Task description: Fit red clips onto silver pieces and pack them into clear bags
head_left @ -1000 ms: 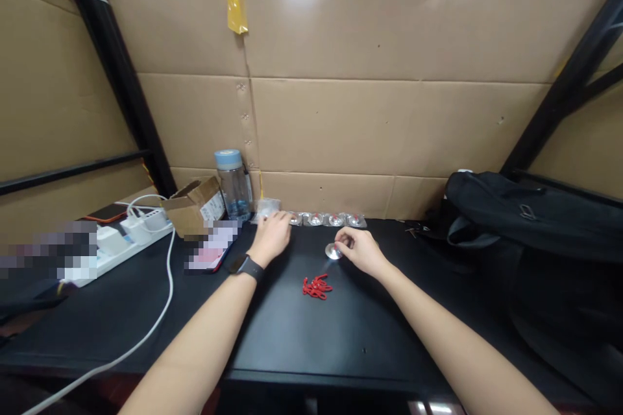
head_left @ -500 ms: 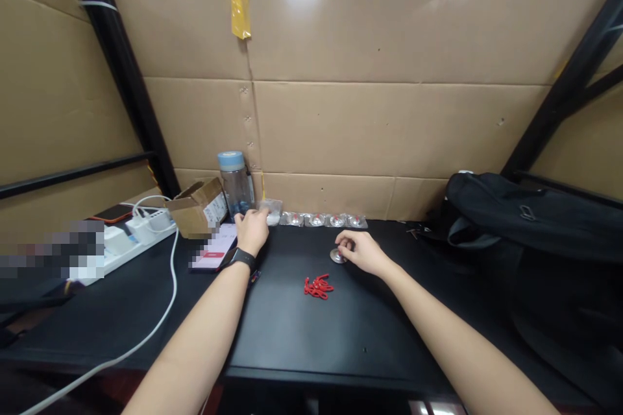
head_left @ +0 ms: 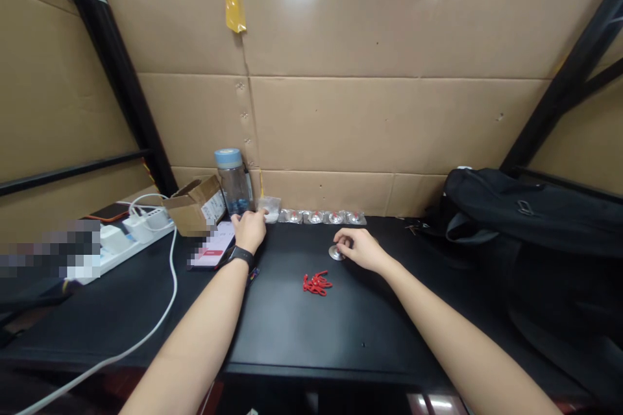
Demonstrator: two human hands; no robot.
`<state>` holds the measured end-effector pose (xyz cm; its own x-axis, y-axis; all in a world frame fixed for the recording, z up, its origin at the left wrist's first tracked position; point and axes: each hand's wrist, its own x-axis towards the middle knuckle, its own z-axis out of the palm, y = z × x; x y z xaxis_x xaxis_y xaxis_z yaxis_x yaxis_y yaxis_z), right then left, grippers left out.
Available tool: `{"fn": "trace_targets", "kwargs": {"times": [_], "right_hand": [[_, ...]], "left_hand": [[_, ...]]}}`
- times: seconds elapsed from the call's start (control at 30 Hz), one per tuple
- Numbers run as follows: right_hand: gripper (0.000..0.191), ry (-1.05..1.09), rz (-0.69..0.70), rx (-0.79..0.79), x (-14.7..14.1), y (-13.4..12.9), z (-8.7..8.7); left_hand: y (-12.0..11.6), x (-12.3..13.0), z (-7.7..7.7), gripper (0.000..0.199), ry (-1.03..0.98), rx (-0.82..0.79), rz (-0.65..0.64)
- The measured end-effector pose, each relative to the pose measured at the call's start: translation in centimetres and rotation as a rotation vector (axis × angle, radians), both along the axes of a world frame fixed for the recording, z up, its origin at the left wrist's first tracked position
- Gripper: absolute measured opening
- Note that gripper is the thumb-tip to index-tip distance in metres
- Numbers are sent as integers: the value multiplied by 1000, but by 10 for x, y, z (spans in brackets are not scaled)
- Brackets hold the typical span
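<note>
Two bare forearms reach in over the black counter (head_left: 302, 337), and nearest between them lies a small tangle of red cords (head_left: 317, 284). Just beyond it, the right hand (head_left: 360, 249) has its grip pinching the right side of a round silver disc (head_left: 335, 253); whether the disc touches the counter, I cannot tell. At about the same depth, the left hand (head_left: 250, 231), a dark watch (head_left: 242, 254) on its wrist, is beside a phone (head_left: 217, 248); its fingertips are hidden, so I cannot tell how that grip stands. A black bag (head_left: 535, 220) fills the right side. Farther back, a clear packet (head_left: 270, 205) sits next to a row of four wrapped discs (head_left: 315, 216), near a blue-lidded bottle (head_left: 234, 185) and an opened carton (head_left: 195, 207). Behind everything stands a cardboard wall (head_left: 331, 123).
</note>
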<state>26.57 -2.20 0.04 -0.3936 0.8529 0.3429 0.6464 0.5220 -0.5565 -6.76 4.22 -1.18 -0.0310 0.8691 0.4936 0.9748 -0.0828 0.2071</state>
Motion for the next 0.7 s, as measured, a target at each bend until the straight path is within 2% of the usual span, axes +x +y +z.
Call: {"fn": "trace_targets", "kwargs": {"times": [0.13, 0.4, 0.53, 0.7], "right_hand": [[13, -5, 5, -4, 0, -1, 0], [12, -19, -1, -6, 0, -2, 3], [12, -28, 4, -7, 0, -4, 6], [13, -30, 2, -14, 1, -2, 4]], "left_hand": [[1, -1, 1, 34, -22, 38, 30], [-5, -1, 12, 23, -111, 100, 7], [-10, -1, 20, 13, -157, 108, 4], [-21, 5, 37, 16, -167, 140, 4]]}}
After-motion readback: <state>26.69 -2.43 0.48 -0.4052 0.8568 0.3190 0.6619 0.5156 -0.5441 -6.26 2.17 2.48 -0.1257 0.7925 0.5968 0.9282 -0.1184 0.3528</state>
